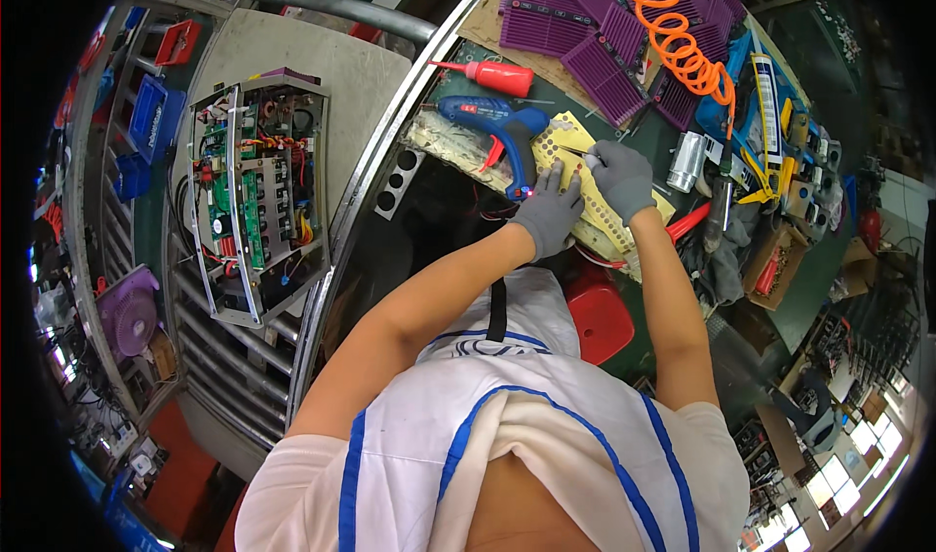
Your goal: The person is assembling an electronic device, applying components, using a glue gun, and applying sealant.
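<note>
A yellow sheet (617, 228) with rows of small round dots lies on the bench in front of me. My left hand (548, 218), in a grey glove, rests on the sheet's near left part with its fingers stretched out. My right hand (622, 178), gloved the same, is closed over the sheet's right part. From its fingers a thin dark pointed tool (576, 151) sticks out to the left; its exact kind is too small to make out. Just left of the sheet lies a blue glue gun (500, 121) with a red trigger.
Beyond lie a red squeeze bottle (504, 78), purple slotted panels (548, 31) and an orange coiled hose (673, 35). A silver cylinder (686, 160) and a cardboard box (777, 266) are on the right. Leftward, an open electronics chassis (258, 196) stands by the roller conveyor. A red stool (600, 323) is below.
</note>
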Motion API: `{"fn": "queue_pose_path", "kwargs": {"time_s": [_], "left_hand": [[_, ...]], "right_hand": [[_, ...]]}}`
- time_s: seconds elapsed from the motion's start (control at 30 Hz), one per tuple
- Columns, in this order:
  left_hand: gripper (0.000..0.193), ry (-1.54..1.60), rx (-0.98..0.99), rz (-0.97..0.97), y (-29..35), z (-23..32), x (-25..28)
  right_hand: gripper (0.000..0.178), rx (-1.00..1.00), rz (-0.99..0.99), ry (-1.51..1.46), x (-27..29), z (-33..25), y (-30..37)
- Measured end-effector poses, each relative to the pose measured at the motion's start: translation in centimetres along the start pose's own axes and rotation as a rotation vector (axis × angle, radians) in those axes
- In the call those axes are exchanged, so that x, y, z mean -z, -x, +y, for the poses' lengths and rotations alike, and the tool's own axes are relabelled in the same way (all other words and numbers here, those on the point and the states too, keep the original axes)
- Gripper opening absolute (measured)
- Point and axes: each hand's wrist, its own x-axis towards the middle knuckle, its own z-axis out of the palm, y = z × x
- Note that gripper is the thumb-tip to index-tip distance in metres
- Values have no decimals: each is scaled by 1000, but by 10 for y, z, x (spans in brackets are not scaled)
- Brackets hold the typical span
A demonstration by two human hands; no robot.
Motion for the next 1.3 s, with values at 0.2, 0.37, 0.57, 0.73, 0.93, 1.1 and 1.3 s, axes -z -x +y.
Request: {"fn": "queue_pose_path", "kwargs": {"time_s": [0.2,0.37,0.57,0.73,0.93,1.1,1.3], "left_hand": [[70,-44,-10,-81,-9,0,7],[68,-42,-2,-76,-8,2,11],[65,-81,-6,-61,-11,4,8],[57,-103,13,-56,1,-2,0],[53,-90,-64,-127,7,-11,-9],[51,-89,26,-84,0,2,-13],[51,-75,-20,-134,3,1,-3]], "right_hand": [[17,-32,-157,3,14,2,-14],[19,-133,-243,-251,3,24,-25],[26,-222,-105,-660,-6,38,3],[25,-134,-68,-677,-11,21,16],[22,-175,-53,-128,-18,22,-6],[21,-197,-109,-166,-8,24,-7],[18,-229,-109,-483,-25,25,1]]}}
